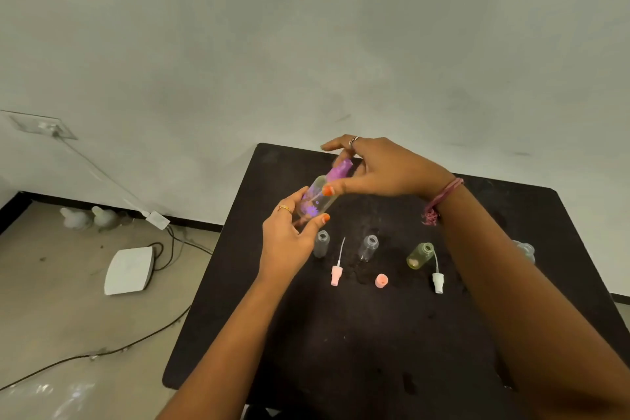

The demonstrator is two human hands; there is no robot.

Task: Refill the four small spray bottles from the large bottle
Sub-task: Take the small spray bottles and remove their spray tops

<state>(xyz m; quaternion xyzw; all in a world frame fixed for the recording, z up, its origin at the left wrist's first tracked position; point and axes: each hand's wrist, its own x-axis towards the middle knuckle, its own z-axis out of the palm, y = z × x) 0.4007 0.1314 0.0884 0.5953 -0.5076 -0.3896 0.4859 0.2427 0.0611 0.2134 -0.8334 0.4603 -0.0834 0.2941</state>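
Purple-capped bottle point(315, 196) is up in the air over the far left of the black table point(375, 351), tilted — left hand point(289, 239) wrapped round its body, right hand point(378, 170) pinching the purple cap point(339, 169). Below on the table stand two clear bottles point(321, 243) and a yellow bottle point(420, 255), uncapped. Near them lie a pink sprayer point(336, 274), a pink cap point(381, 280), a white sprayer point(438, 281).

Above the black bench point(375, 334), the left hand point(289, 242) holds a tilted clear bottle point(315, 198) while the right hand point(381, 170) grips its purple cap point(339, 169).
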